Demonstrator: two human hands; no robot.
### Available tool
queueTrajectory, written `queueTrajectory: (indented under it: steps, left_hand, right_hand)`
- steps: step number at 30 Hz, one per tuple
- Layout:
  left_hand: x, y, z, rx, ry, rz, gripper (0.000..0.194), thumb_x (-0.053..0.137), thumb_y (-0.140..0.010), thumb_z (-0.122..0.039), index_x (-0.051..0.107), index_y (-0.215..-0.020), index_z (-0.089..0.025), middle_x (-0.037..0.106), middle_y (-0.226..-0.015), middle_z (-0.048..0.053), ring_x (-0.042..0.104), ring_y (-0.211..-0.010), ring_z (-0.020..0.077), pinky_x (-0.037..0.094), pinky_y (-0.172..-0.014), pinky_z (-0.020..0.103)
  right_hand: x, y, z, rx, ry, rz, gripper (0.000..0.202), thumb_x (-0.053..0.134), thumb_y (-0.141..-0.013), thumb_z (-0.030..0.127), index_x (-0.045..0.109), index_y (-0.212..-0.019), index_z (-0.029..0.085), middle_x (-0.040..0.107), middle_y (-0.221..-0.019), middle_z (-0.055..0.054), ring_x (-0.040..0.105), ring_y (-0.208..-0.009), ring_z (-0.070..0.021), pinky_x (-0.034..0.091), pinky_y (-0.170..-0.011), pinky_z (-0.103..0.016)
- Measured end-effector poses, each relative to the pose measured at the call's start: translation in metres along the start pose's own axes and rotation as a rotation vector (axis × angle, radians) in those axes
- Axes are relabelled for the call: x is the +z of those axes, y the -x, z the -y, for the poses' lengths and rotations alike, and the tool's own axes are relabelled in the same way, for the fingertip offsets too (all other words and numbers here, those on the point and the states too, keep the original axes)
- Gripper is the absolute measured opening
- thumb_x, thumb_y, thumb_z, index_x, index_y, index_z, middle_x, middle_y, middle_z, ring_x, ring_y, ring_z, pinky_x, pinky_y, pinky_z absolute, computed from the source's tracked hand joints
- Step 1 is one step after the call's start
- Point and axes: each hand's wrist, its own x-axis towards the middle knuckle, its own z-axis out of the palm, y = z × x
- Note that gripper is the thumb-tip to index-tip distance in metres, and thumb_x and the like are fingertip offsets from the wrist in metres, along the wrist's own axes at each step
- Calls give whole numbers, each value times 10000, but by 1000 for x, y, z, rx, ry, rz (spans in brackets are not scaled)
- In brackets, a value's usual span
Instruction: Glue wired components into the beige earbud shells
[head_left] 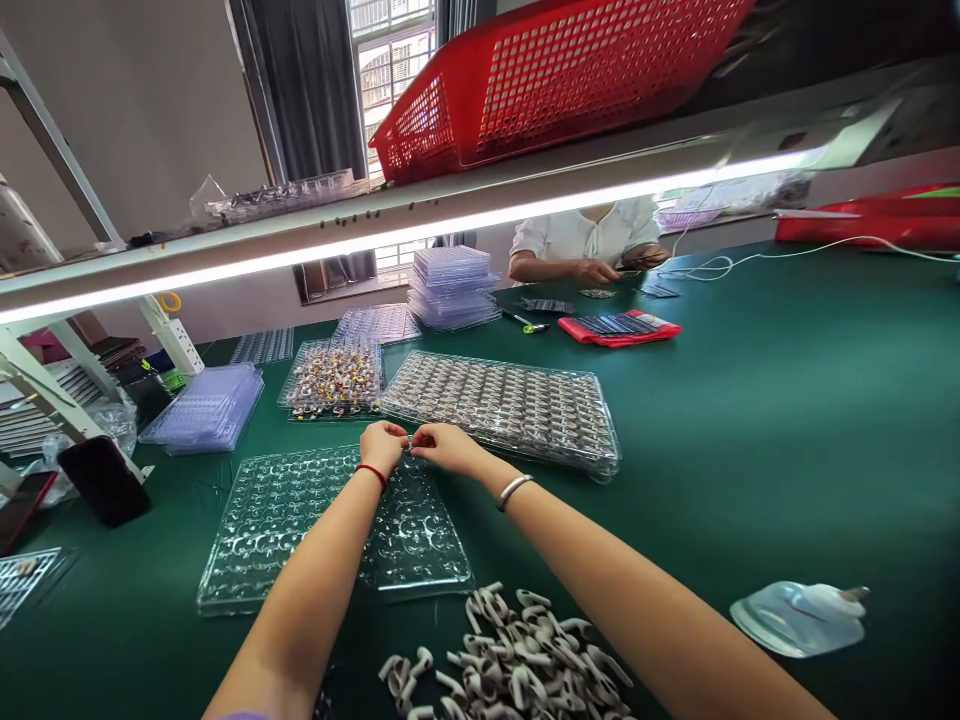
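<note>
My left hand (384, 446) and my right hand (448, 448) meet fingertip to fingertip over the far right corner of a clear plastic tray (259, 535) with rows of moulded pockets. Both have thumb and fingers pinched together. Whatever is between them is too small to make out. Just beyond my hands, a stack of filled clear trays (517, 405) holds rows of small grey parts. Close to me, below my forearms, lies a loose pile of grey earbud-shaped pieces (525, 665).
A tray of small yellow, red and white parts (335, 375) sits behind. Clear tray stacks (454, 290) stand left and back. A lit shelf (315, 240) with a red basket (555, 90) crosses overhead. A clear bottle (799, 618) lies right. A co-worker (592, 250) sits opposite.
</note>
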Motion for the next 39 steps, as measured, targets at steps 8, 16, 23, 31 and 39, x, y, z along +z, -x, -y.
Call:
queueTrajectory:
  steps: [8,16,23,31,39]
  left_hand:
    - [-6,5,4,52,-66,-10,262,565,-912,-330,602,-1103,-155,628,-1111,78,624,-950,190,537,-827,396]
    - [-29,28,12,124,-134,-48,240,557,-917,-328,612,-1076,-157,635,-1090,73,625,-928,181,536,-824,388]
    - [-49,60,13,254,-181,-8,198,572,-907,-315,636,-969,-138,663,-976,52,632,-874,168,526,-816,380]
    - [-80,211,29,504,-256,195,64,661,-810,-230,713,-847,-236,707,-864,16,624,-862,195,461,-835,344]
    - [-74,336,79,620,-303,-15,145,622,-847,-257,673,-973,-306,711,-969,34,645,-911,222,504,-847,393]
  right_hand:
    - [-3,-6,3,-33,141,11,219,559,-941,303,618,-1097,162,632,-1122,-70,628,-955,-188,532,-835,-392]
    - [-5,-10,16,-116,220,21,213,568,-935,295,623,-1089,158,627,-1133,-83,624,-963,-187,527,-844,-386]
    - [-31,13,10,-66,121,-169,167,528,-951,249,638,-1032,152,673,-1010,-58,642,-908,-175,519,-842,-381]
    - [-31,165,-4,-61,-63,-334,365,362,-862,136,639,-1094,189,703,-1043,-77,668,-921,-193,534,-851,-329]
    - [50,255,-3,44,-261,-292,545,333,-926,542,602,-1223,172,579,-1332,-148,489,-1284,-274,373,-1088,-489]
